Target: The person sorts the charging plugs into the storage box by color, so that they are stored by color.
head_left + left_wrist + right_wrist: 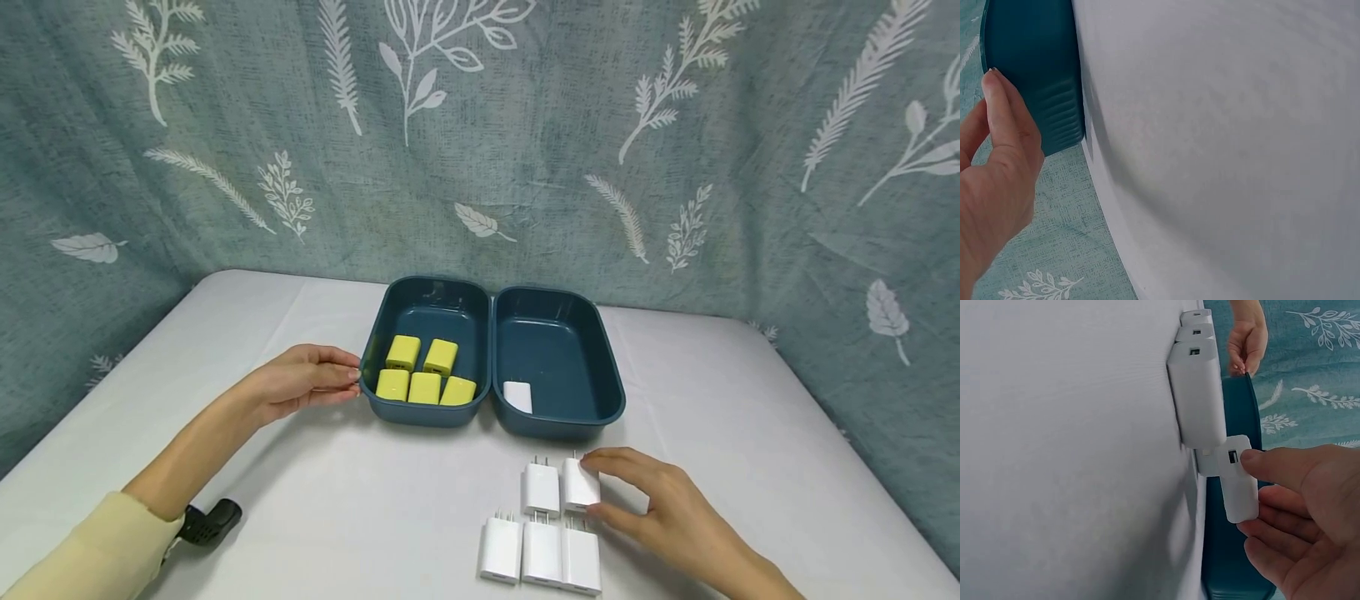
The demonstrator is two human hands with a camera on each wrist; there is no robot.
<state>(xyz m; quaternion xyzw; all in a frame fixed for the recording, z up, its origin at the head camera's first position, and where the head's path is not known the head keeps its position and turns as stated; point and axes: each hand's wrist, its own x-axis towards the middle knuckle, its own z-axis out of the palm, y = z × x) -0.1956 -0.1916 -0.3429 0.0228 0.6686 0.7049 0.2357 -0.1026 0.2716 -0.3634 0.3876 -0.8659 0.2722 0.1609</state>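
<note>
My right hand (667,504) pinches a white charger plug (579,485) between thumb and fingertips. In the right wrist view this charger plug (1239,481) looks raised from the tabletop, its port toward the camera. Several other white charger plugs (542,487) lie beside it in two rows, prongs pointing away. With fingers extended, my left hand (303,383) touches the outer side of the left blue bin (423,414), as the left wrist view also shows at the bin wall (1041,75). That bin holds several yellow charger plugs (424,388). One white charger plug (517,397) lies inside the right blue bin (558,427).
Both bins stand side by side on a white-covered table (315,500), near its back edge. A leaf-patterned green curtain (480,167) hangs behind and at the sides. A black device (212,522) is attached at the left wrist, by the sleeve.
</note>
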